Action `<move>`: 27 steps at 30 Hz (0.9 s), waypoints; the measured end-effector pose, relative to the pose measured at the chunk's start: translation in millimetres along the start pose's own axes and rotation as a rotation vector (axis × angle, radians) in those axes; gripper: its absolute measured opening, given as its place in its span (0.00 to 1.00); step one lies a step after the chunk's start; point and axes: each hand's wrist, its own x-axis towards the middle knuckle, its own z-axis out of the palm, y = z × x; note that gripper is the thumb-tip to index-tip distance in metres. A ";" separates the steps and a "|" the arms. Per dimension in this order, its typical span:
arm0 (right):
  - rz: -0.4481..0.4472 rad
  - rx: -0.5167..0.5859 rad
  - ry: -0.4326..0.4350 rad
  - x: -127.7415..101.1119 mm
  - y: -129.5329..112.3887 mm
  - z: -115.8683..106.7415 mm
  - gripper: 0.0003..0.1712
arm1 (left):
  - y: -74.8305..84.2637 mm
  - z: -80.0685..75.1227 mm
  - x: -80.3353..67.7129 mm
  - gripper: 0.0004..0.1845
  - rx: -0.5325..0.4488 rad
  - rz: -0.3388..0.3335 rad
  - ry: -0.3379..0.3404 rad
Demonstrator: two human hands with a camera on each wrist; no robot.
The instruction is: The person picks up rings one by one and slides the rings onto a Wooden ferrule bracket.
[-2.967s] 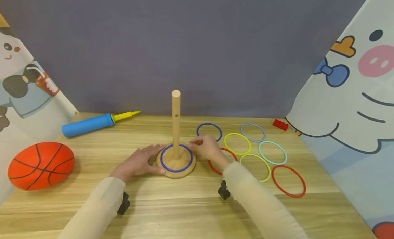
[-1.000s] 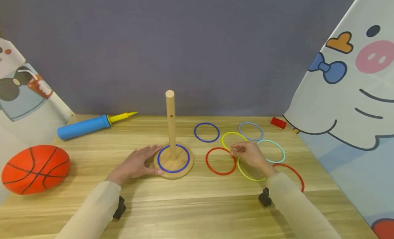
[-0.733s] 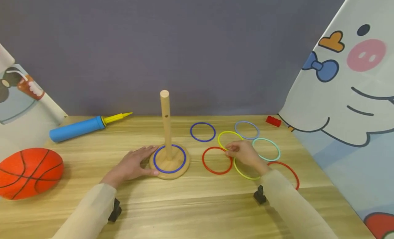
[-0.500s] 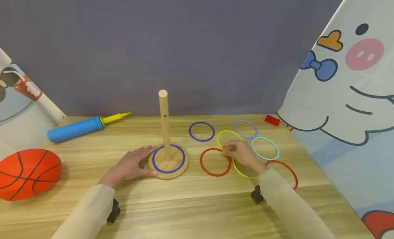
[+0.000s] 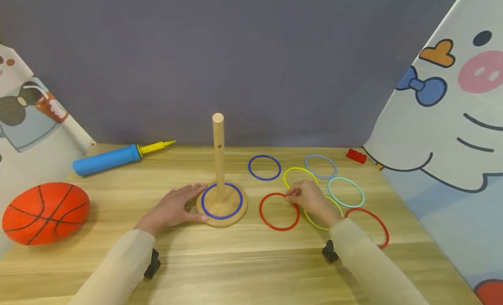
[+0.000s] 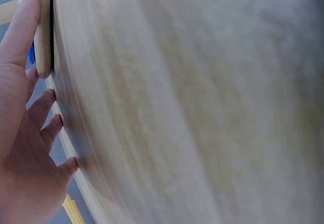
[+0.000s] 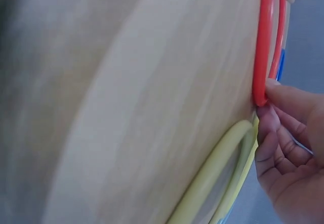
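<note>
- The left hand (image 5: 173, 207) lies flat with straight fingers against the round wooden peg stand (image 5: 222, 203), which carries a blue plastic ring (image 5: 205, 207).
- The right hand (image 5: 310, 199) pinches the rim of a red plastic ring (image 5: 271, 224) lying on the wooden bench (image 5: 251, 261), just right of the stand.

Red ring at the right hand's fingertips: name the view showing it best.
Head view: the whole red ring lies flat beside the right hand. The right wrist view shows only its edge, pinched by the fingertips. The left wrist view misses it.
</note>
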 end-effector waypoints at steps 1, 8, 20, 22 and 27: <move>0.005 -0.005 0.004 -0.6 0.1 -0.7 0.04 | 0.7 0.2 1.2 0.54 0.000 0.002 -0.003; 0.014 0.009 0.002 -2.4 2.9 -2.3 0.04 | 5.0 0.0 4.9 0.54 0.004 -0.014 -0.021; -0.009 -0.045 0.027 0.5 2.5 -1.4 0.03 | 6.7 -3.3 1.6 0.54 0.008 -0.037 -0.035; -0.009 -0.049 0.037 0.0 2.3 -1.7 0.03 | 6.5 -3.4 1.5 0.54 0.010 -0.035 -0.035; 0.001 -0.038 0.050 -1.6 0.4 -2.5 0.03 | 6.6 -3.7 1.4 0.54 0.009 -0.036 -0.034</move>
